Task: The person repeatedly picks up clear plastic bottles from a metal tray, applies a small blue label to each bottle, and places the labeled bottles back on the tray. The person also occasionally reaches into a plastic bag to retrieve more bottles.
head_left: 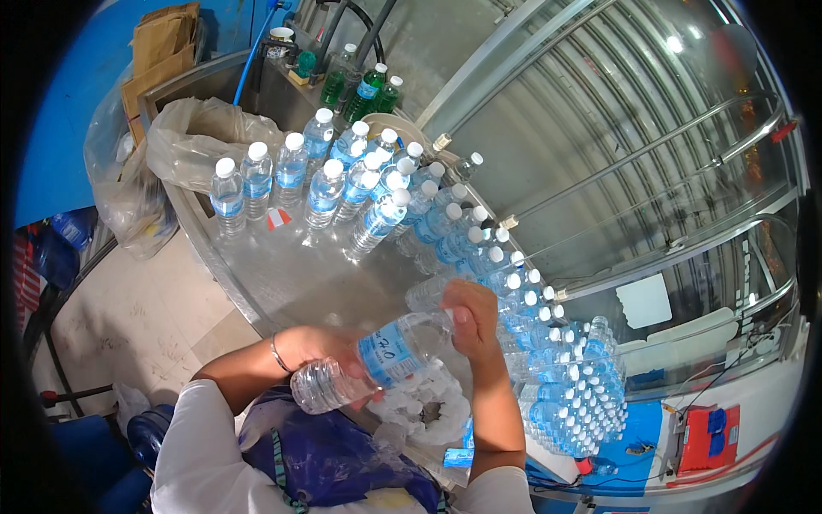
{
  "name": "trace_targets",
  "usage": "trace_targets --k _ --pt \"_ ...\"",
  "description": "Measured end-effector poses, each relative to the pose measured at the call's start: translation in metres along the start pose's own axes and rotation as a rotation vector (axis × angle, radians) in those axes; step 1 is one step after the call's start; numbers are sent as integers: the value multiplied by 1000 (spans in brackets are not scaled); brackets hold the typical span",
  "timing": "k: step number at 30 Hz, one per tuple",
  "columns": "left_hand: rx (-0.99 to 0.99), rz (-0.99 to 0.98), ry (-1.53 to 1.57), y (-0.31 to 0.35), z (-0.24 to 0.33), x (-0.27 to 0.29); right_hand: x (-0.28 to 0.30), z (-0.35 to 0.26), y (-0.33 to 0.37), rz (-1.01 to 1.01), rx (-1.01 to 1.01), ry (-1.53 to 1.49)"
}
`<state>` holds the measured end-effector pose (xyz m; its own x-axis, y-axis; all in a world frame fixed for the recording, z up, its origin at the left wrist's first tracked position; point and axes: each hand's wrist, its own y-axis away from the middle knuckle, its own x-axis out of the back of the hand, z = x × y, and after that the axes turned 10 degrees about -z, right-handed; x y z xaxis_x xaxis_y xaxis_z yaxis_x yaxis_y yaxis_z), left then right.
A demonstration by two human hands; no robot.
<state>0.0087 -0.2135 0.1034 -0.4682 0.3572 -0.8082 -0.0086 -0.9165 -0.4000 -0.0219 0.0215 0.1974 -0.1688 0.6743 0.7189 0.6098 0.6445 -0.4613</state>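
Observation:
A clear plastic water bottle (390,355) with a blue label lies tilted in front of my body, its base toward the left. My left hand (324,349) is wrapped round its lower body, partly hidden behind the bottle. My right hand (473,319) is closed over the neck end, so the cap, if there is one, is hidden. Below the bottle sits a bumpy white heap (432,403) whose kind I cannot make out. Beyond my hands, several white-capped water bottles (325,193) stand upright on the metal table (300,270).
More bottles (556,385) stand in dense rows along the right side. Green bottles (368,90) are at the back, by a metal basin. A clear plastic bag (210,141) lies on the table's far left. A red-and-white scrap (277,218) lies near the bottles. Metal rails (668,197) run along the right.

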Motion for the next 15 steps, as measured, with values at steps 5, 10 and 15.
trace_targets --k 5,10,15 --pt "252 843 -1199 -1 21 -10 -11 24 -8 -206 -431 54" --pt "373 1218 -1504 -6 13 -15 -30 48 -7 -302 -592 70" --pt "206 1156 -1526 7 12 5 -31 46 -9 -188 -588 -155"
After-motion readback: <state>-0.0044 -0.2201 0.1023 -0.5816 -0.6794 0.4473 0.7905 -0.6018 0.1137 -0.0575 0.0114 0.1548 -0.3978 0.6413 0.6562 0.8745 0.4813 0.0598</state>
